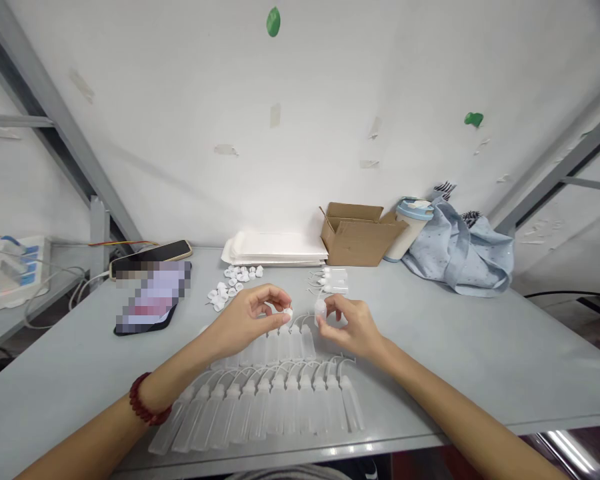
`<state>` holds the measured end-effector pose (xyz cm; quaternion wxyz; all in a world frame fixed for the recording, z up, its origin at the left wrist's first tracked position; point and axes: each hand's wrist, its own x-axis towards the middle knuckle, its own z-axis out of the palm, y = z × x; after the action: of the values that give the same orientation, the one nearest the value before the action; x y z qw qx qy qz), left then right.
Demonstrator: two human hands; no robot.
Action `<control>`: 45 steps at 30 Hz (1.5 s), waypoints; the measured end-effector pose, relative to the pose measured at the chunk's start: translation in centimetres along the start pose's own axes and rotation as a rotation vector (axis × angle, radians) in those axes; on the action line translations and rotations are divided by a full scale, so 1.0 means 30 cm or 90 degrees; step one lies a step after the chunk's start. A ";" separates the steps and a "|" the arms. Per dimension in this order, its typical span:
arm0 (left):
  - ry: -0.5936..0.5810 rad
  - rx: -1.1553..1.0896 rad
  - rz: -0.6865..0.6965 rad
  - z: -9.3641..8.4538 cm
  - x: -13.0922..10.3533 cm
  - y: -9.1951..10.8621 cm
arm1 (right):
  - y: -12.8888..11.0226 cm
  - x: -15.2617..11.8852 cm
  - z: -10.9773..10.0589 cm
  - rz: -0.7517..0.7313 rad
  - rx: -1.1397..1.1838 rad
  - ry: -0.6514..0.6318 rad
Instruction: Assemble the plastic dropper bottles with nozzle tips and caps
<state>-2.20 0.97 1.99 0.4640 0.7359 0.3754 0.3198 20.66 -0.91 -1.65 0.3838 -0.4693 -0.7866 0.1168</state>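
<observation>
My left hand (253, 315) pinches a small white cap (288, 312) between thumb and fingers. My right hand (353, 323) holds a small clear plastic bottle (321, 309) upright, a short gap from the cap. Both hands hover above the grey table (480, 360). Under them lie two rows of several clear bottles with capped tips (280, 400), side by side. A loose pile of white caps (233, 283) lies behind my left hand. A few more clear bottles (333, 280) lie behind my right hand.
Two phones (153, 267) lie at the left, one with a lit screen. At the back stand a stack of white sheets (277, 248), an open cardboard box (357, 233), a lidded cup (413, 223) and a blue cloth bag (460, 250). A power strip (7, 270) sits far left.
</observation>
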 end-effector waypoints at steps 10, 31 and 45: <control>-0.006 -0.055 0.026 0.044 -0.029 0.031 | -0.019 -0.022 0.018 -0.138 -0.087 0.015; 0.058 -0.075 -0.027 0.041 -0.020 0.024 | -0.056 -0.027 0.026 -0.357 -0.249 0.146; 0.040 -0.070 0.035 0.039 -0.025 0.021 | -0.062 -0.037 0.035 -0.350 -0.204 0.173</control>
<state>-1.47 -0.38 2.04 0.4823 0.7090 0.3516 0.3756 19.00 -2.64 -1.91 0.4237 -0.3055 -0.8336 -0.1797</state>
